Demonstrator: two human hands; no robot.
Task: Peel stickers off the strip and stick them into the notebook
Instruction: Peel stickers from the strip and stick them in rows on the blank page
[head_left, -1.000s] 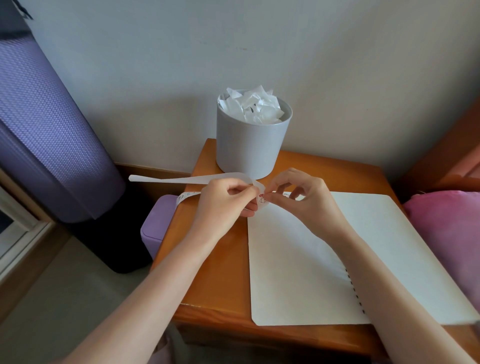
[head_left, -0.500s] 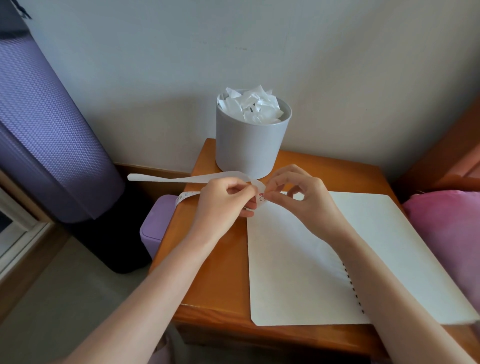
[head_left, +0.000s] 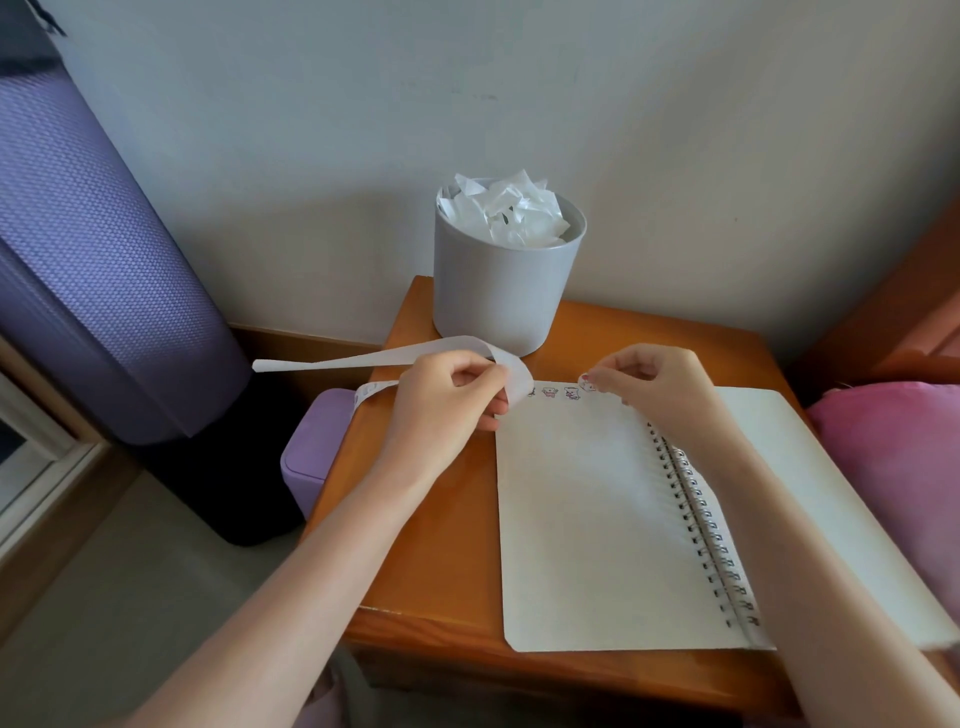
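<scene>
An open spiral notebook (head_left: 576, 519) lies on the wooden side table (head_left: 431, 551). Three small cartoon stickers (head_left: 550, 393) sit in a row along the top edge of its left page. My left hand (head_left: 447, 400) pinches a long white sticker strip (head_left: 374, 359), which loops over the fingers and trails off to the left past the table edge. My right hand (head_left: 649, 384) holds a small peeled sticker (head_left: 587, 383) between thumb and forefinger, just above the page's top edge, to the right of the stuck row.
A grey round bin (head_left: 504, 291) full of crumpled white paper stands at the table's back. A lilac box (head_left: 311, 457) sits low beside the table's left edge. A purple rolled mat (head_left: 93, 249) leans at the left. Pink fabric (head_left: 893, 457) lies at the right.
My right hand has pulled away to the right from the strip with a sticker peeled off. The row of stuck stickers has come into view. My left hand stays put.
</scene>
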